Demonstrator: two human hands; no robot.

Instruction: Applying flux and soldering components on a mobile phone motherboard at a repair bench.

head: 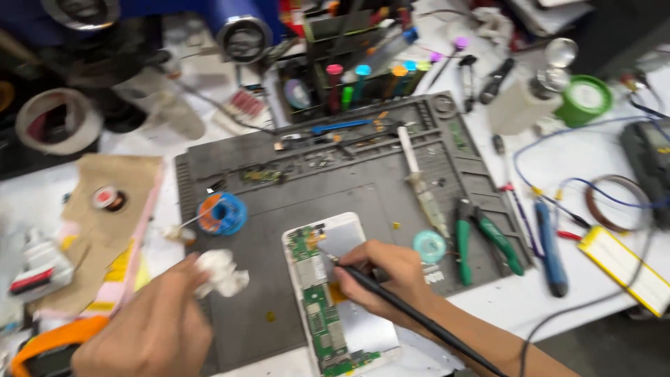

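Observation:
An opened phone (333, 246) with a green circuit board lies on the grey work mat (293, 188). My right hand (382, 276) grips a thin black soldering iron (412, 314) like a pen, its tip resting on the board near the phone's middle. My left hand (155, 327) hovers over the mat's left edge and pinches a crumpled white wad (222, 272) of tissue or cotton. A blue solder spool (222, 213) sits just above that wad.
Green-handled pliers (481, 241), a small teal roll (428, 246), a syringe (419, 183) and a blue pen-like tool (550, 248) lie right of the phone. A tool rack (356, 70), tape roll (57, 120), green reel (585, 99) and wires crowd the bench.

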